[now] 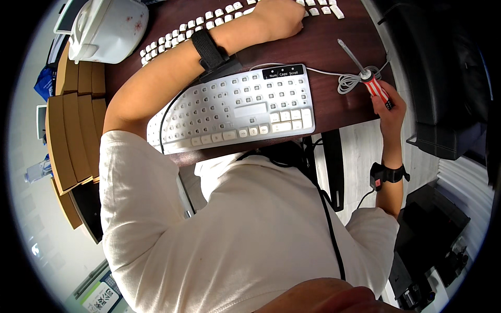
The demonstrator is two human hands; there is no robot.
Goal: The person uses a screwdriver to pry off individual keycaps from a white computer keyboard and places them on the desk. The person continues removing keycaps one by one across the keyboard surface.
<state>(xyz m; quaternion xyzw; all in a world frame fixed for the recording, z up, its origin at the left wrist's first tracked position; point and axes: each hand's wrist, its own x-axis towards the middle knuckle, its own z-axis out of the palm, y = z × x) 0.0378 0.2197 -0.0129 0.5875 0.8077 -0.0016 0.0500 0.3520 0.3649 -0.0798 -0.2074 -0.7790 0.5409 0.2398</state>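
Observation:
A white keyboard (250, 109) lies at the table's near edge. Most of its keys are bare switches; white caps sit on part of its lowest row and on the number block's lower rows. My left arm reaches across it, and my left hand (282, 20) is closed at the far side, among loose white keycaps (182, 32) laid out in rows. What its fingers hold, if anything, is hidden. My right hand (389, 104) is wrapped round the red-and-white striped handle of a screwdriver (376, 87), whose shaft points up and to the left, above a coiled grey cable.
The dark brown table (334, 52) carries the coiled grey cable (348, 83) at its right side. A white appliance with a flower pattern (112, 31) stands at the far left. Brown cardboard boxes (68, 141) are stacked at the left, and a black chair (433, 94) is at the right.

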